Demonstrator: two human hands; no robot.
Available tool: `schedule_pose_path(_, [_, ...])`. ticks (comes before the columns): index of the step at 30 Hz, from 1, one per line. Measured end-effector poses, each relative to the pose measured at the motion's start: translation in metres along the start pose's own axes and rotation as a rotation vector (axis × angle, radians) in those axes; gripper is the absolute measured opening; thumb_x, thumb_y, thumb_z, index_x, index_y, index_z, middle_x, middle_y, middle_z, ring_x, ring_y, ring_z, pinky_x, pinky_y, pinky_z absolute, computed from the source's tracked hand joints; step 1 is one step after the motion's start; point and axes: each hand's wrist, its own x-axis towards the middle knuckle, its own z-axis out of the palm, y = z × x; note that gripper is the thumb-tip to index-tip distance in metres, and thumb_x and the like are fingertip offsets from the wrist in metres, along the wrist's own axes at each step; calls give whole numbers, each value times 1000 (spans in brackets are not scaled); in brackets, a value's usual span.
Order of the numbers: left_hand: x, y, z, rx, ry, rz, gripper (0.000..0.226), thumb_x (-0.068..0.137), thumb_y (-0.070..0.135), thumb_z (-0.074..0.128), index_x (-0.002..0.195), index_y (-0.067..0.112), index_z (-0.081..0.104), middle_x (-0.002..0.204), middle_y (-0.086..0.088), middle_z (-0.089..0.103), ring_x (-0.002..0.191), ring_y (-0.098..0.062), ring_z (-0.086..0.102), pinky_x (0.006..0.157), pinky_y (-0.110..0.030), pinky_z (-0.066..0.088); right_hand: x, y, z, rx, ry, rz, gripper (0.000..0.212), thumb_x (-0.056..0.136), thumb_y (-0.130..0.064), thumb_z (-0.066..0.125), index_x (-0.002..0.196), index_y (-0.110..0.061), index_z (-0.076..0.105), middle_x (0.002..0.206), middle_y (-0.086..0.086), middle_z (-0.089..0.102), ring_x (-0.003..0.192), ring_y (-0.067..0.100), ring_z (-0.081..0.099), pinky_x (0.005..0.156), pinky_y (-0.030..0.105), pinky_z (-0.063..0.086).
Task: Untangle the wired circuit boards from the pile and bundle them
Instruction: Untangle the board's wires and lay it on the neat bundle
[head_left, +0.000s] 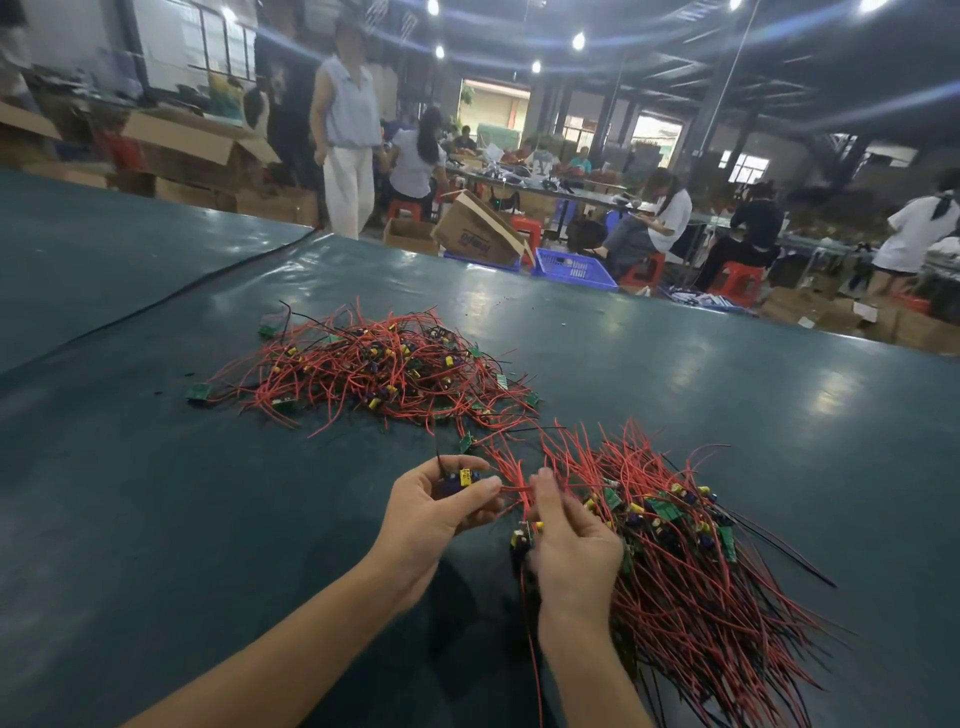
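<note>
1. Red wires (514, 491) run between the two hands, low in the middle of the view, above a table (156, 493) covered in shiny dark green sheet.
2. The left hand (436, 509) is closed on a board (464, 478) with yellow and blue capacitors. Its fingers curl round the board from behind, and the thumb and forefinger pinch the wires where they leave it.
3. The right hand (566, 540) is seen from the back, fingers bent forward round the same wires just right of the left thumb. It grips them, though how the thumb lies is hidden.
4. A second board (522, 538) sits against the thumb side of the right hand, and one red wire hangs from it down past the wrist.
5. The pile (374, 364) lies farther out on the table, beyond the left hand. It is a loose tangle of red and black wires with small green boards at its edges and yellow capacitors scattered through it.
6. A heap (701, 545) lies just right of the right hand and touches it. Its boards are gathered toward the hand, and its wires fan out roughly parallel toward the near right.
7. Stray wires link the pile and the heap across the gap above the hands.
8. Beyond the table's far edge stand a blue crate (571, 267) and a tipped cardboard box (478, 231). A person (345, 145) in pale clothes is standing there, and others sit on red stools (735, 275) at long benches.
</note>
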Motion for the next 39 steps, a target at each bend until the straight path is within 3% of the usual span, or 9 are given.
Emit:
schedule_pose_path(4, [-1, -3, 2, 61, -38, -7, 38, 61, 18, 80, 94, 5, 68, 80, -12, 74, 75, -21, 72, 66, -24, 57, -9, 5, 11, -109, -86, -61, 29, 92, -27, 67, 66, -23, 79, 63, 4, 71, 61, 13, 64, 62, 25, 51])
schedule_pose_path(11, [7, 6, -6, 76, -31, -5, 23, 78, -2, 73, 99, 4, 66, 71, -6, 72, 63, -15, 69, 60, -20, 55, 14, -15, -14, 168, 152, 134, 26, 93, -23, 67, 71, -13, 78, 52, -6, 58, 37, 2, 31, 34, 15, 25])
schedule_pose_path(16, [9, 12, -7, -190, 48, -90, 49, 61, 7, 79, 106, 3, 58, 76, -11, 72, 63, -17, 69, 55, -20, 56, 7, -16, -11, 181, 75, 66, 32, 93, -22, 65, 65, -15, 78, 55, -4, 59, 38, 4, 30, 36, 16, 24])
schedule_pose_path(20, [13, 13, -11, -360, 44, -125, 49, 64, 10, 78, 108, 3, 56, 81, -12, 71, 67, -16, 70, 56, -19, 57, 5, -16, -8, 151, 37, 30, 29, 93, -24, 65, 68, -19, 80, 54, -3, 57, 40, 6, 30, 38, 19, 23])
schedule_pose_path(24, [15, 13, -14, -399, 14, -116, 34, 74, 14, 73, 105, 5, 62, 84, -11, 72, 71, -16, 70, 60, -20, 57, 4, -18, -8, 203, -36, 12, 23, 82, -33, 69, 69, -17, 79, 56, -2, 58, 41, 6, 32, 37, 17, 24])
schedule_pose_path(28, [19, 16, -16, -420, 37, -151, 31, 72, 19, 70, 100, 7, 67, 70, -3, 66, 61, -12, 67, 56, -20, 57, 1, -16, -7, 271, -162, -42, 41, 81, -52, 60, 81, -16, 80, 60, 0, 59, 43, 7, 38, 39, 18, 29])
schedule_pose_path(33, [21, 16, -15, -375, -72, -242, 48, 60, 22, 80, 105, 10, 69, 65, 0, 61, 54, -9, 61, 51, -20, 55, 2, -11, -3, 152, -223, -19, 53, 72, -61, 63, 84, -12, 79, 60, -3, 59, 41, 6, 37, 38, 17, 28])
schedule_pose_path(36, [23, 12, -10, -317, -140, -358, 50, 60, 15, 78, 107, 15, 62, 58, 0, 60, 46, -11, 59, 45, -21, 52, 0, -5, 1, -4, -227, -4, 52, 67, -61, 68, 73, -10, 76, 63, -5, 63, 48, 6, 46, 48, 19, 38])
schedule_pose_path(39, [19, 8, -8, -165, -244, -390, 61, 61, 4, 82, 116, 15, 57, 53, -3, 56, 40, -12, 54, 41, -23, 47, -2, 0, 4, -56, -238, -8, 41, 77, -51, 70, 70, -11, 76, 69, 11, 66, 67, 29, 60, 72, 42, 52])
